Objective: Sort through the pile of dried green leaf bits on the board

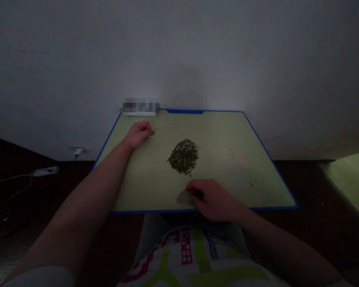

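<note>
My right hand is at the near edge of the small table, its thumb and fingers pinched on a thin, see-through curved piece whose kind I cannot make out. Just beyond it lies a loose pile of small dark green beans or seeds, not touched by either hand. My left hand rests on the far left of the tabletop, fingers curled in and thumb forward, with nothing visible in it. To the right is a thin patch of pale, rice-like grains.
The pale table has a blue rim and stands against a grey wall. A white box-like object, partly blurred, sits at its back left corner. A small dark sliver lies near the right. A power strip with cables is at the left.
</note>
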`<state>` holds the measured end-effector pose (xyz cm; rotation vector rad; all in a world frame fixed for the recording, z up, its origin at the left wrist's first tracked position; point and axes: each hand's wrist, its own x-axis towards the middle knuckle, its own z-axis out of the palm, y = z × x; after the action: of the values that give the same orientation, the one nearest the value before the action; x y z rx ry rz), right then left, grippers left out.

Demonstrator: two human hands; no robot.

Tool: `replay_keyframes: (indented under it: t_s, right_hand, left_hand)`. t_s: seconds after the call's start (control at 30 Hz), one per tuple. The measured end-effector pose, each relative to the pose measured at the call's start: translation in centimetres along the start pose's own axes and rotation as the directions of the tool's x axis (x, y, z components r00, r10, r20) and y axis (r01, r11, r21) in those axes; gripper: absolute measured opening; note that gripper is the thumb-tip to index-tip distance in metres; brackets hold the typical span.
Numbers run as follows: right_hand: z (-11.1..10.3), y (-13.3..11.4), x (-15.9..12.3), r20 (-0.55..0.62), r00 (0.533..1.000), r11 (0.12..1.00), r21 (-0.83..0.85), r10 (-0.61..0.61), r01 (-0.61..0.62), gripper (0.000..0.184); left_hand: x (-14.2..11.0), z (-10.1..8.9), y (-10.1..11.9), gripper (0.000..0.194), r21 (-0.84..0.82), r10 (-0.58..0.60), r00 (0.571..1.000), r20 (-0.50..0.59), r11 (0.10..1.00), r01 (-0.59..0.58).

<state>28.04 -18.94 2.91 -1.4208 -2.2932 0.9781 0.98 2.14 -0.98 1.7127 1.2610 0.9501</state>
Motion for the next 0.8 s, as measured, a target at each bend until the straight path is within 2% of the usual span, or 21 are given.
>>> replay_keyframes:
  t_s: [0.17, 0.63, 0.7, 0.8]
  right_hand:
    - [0.0, -0.3, -0.2, 0.046, 0.999, 0.999, -0.025, -0.022, 0.023, 0.024]
    - [-0.1, -0.5, -1.0, 0.086, 0.994, 0.998, -0.009, -0.063, 0.064, 0.025]
    - [-0.1, -0.3, -1.3, 0.053, 0.995, 0.997, 0.001, -0.082, 0.082, 0.024]
    - [0.1, 0.7, -1.6, -0.125, 0.989, 0.996, -0.044, -0.082, 0.077, 0.024]
  left_hand:
    - [0.0, 0.0, 0.1, 0.027, 0.007, 0.007, 1.000, -0.006, 1.000, -0.007]
    - [0.0, 0.1, 0.0, 0.027, -0.007, -0.014, 1.000, 0.002, 1.000, 0.014]
    - [-0.1, 0.1, 0.2, 0.026, -0.009, -0.016, 1.000, 0.002, 1.000, 0.016]
    - [-0.2, 0.1, 0.4, 0.026, -0.006, -0.016, 1.000, 0.001, 1.000, 0.016]
